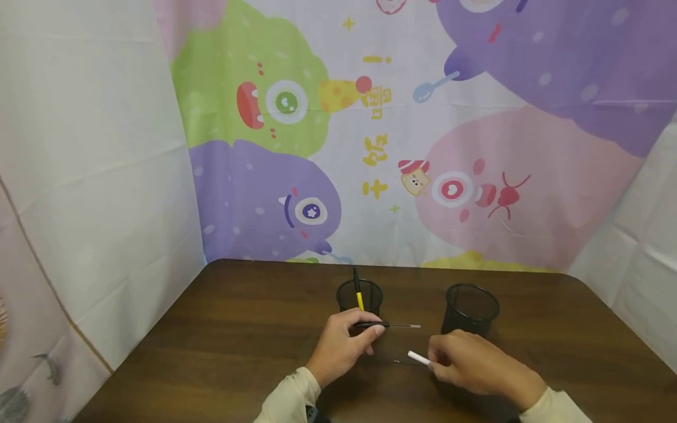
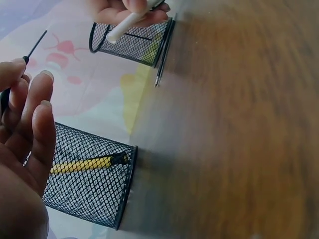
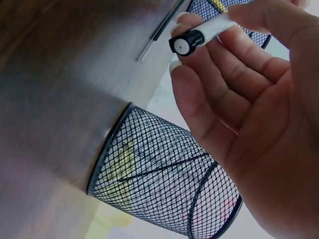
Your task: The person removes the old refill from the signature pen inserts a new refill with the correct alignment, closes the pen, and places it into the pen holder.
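Note:
Between thumb and fingers, my left hand (image 1: 341, 343) pinches a slim black piece (image 1: 372, 324) with a thin shaft sticking out to the right, paler at its tip. My right hand (image 1: 471, 361) grips a white pen barrel (image 1: 418, 357); the right wrist view shows its black end with a white disc (image 3: 182, 47). A thin dark pen refill (image 2: 158, 74) with a metal point lies on the table, partly hidden behind the right hand in the head view. The hands are apart, with the white barrel pointing toward the left hand.
Behind the left hand stands a black mesh pen holder (image 1: 346, 296), with a yellow and black pen (image 1: 359, 294) leaning in it. A second mesh holder (image 1: 455, 311) stands behind the right hand. The brown table (image 1: 238, 329) meets a cartoon-printed curtain (image 1: 391, 235) at the back.

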`<state>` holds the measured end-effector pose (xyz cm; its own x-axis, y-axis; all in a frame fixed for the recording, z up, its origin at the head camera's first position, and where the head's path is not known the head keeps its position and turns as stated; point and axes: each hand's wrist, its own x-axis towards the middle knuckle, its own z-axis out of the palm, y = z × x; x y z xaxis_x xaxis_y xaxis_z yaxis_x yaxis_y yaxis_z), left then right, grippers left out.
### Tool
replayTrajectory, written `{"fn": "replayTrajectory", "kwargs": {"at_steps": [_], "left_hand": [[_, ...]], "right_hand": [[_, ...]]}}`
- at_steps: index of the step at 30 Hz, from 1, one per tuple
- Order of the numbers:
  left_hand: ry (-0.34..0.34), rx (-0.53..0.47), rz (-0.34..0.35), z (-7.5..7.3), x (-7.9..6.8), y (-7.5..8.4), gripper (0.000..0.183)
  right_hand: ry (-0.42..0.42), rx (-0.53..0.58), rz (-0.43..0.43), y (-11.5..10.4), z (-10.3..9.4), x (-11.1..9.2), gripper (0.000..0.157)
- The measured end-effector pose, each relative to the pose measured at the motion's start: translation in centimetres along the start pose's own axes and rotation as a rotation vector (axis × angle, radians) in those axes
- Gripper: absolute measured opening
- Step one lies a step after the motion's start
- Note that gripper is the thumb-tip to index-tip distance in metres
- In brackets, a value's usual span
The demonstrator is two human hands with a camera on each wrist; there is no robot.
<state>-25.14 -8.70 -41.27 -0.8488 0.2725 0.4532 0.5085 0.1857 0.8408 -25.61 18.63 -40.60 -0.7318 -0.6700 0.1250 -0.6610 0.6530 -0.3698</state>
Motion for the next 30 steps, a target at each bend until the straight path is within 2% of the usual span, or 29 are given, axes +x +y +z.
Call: {"fn": "replayTrajectory", "kwargs": {"at_steps": [5,12,22,30], "left_hand": [[-0.010,-0.031,-0.004,0.2,0.2,-2.2,0.014],[-0.021,-0.033,0.006,0.0,0.4,-2.1,0.014],[-0.030,-0.017,-0.012,0.2,0.4,-2.3,0.012],[-0.021,0.033,-0.019,0.4,0.4,-2.3,0.011]], "right_hand": [[0.038,-0.002,-0.022,-0.1,-0.3,0.0,0.017],[0.103,-0.061,-0.024,-0.2,-0.8,0.0,0.022],[0.171,-0.076,0.020,-0.5,-1.2,-0.1,0.027],[0.249,-0.157,0.034,-0.5,-1.1,-0.1,0.029]]}}
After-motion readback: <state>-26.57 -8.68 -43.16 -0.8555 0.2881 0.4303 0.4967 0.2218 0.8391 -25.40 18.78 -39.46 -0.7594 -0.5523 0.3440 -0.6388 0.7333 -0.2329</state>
